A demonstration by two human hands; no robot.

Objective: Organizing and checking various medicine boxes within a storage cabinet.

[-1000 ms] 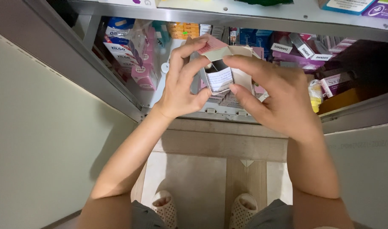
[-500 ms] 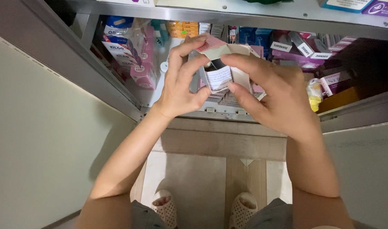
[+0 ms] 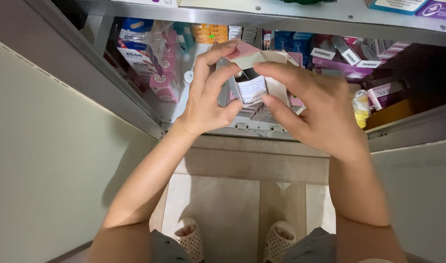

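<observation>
**Two hands hold an open carton steady above a stocked shelf**

Seen from above, a person stands at an open cabinet and holds a small cardboard carton [image 3: 254, 80] in the upper middle of the frame. Its top flaps are folded back, one of them pink. Inside, a folded white leaflet [image 3: 252, 89] stands against a dark opening; what else the carton contains cannot be made out.

The left hand [image 3: 208, 97] wraps the carton's left side, its fingers [image 3: 218, 53] curled over the top edge and the thumb pressed low against the front. The right hand [image 3: 320, 107] closes on the right side, index finger lying across the top flap and thumb tip touching the front panel just beside the leaflet. Both hands are closed on the carton, neither one spread open.

Compared with the views from a second and half a second earlier, almost nothing has changed: the hands drifted very slightly upward in the frame, then settled, and the grip, flaps and leaflet look the same. The carton has neither been opened further nor closed.

Behind the hands, a metal shelf [image 3: 242, 127] holds rows of pink boxes [image 3: 164, 85], purple, blue and orange ones. At the bottom of the frame, pale perforated sandals [image 3: 235, 241] stand on a tiled floor [image 3: 223, 209].
</observation>
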